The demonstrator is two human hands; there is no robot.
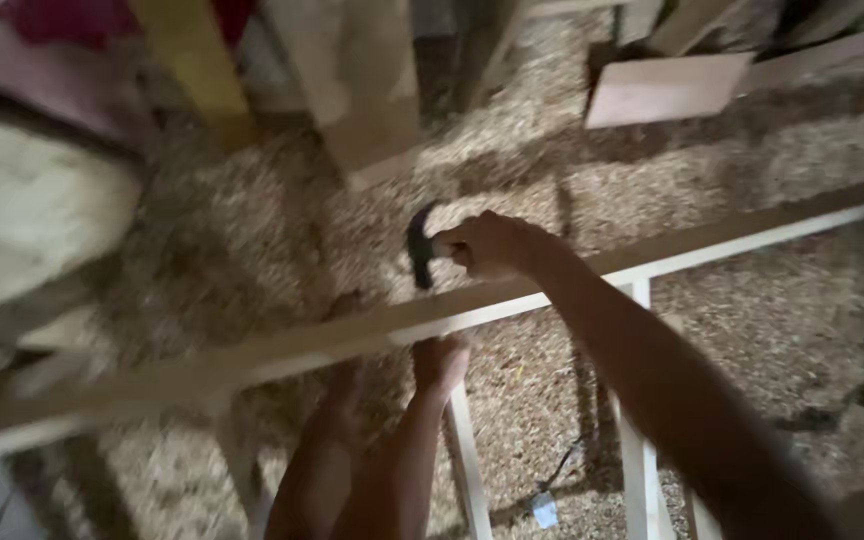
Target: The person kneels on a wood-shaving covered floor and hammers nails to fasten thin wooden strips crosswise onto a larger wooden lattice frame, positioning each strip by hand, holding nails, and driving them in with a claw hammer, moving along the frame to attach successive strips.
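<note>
hammer point(420, 245): dark head, blurred | right hand point(487, 245): fist around hammer | left hand point(440, 362): touching pale wooden rail point(252, 355), grip unclear

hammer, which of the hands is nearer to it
Right. The right hand grips the hammer above the long wooden rail; the left hand is lower, just under that rail.

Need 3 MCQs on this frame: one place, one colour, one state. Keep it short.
1. Where is the right hand?
A. above the long pale wooden rail
B. on the floor
C. behind a pale board

2. Colour of the hammer head?
A. red
B. dark
C. white

3. State of the right hand?
A. open flat
B. closed on the hammer
C. out of view

Answers:
1 A, the fist sits just over the rail.
2 B, the head looks near black.
3 B, fingers wrap the handle by the head.
</note>
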